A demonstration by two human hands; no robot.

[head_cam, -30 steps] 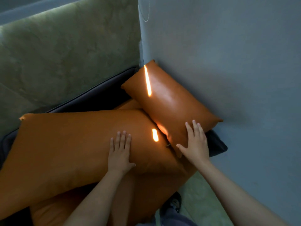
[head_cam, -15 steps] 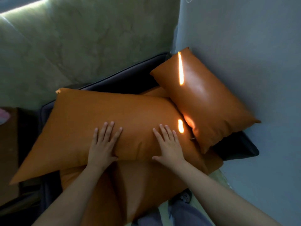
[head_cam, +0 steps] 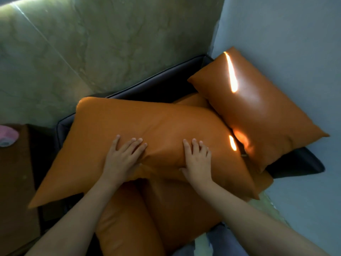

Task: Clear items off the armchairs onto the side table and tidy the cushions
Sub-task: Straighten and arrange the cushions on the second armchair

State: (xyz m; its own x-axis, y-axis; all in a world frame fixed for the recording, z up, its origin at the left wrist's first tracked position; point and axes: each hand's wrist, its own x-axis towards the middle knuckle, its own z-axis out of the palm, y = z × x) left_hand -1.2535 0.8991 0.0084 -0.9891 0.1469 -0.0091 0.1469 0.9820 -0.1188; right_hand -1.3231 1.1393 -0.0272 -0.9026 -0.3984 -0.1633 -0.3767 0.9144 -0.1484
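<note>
Cushion (head_cam: 156,124) still lies pressed under left hand (head_cam: 120,160) and right hand (head_cam: 198,161).

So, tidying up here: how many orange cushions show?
3: large cushion centre, smaller cushion against the right wall, seat cushion beneath them. An orange sliver behind may be another.

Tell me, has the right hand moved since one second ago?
Yes. The right hand left the small cushion by the wall and now rests flat on the large cushion, nearer the left hand.
</note>
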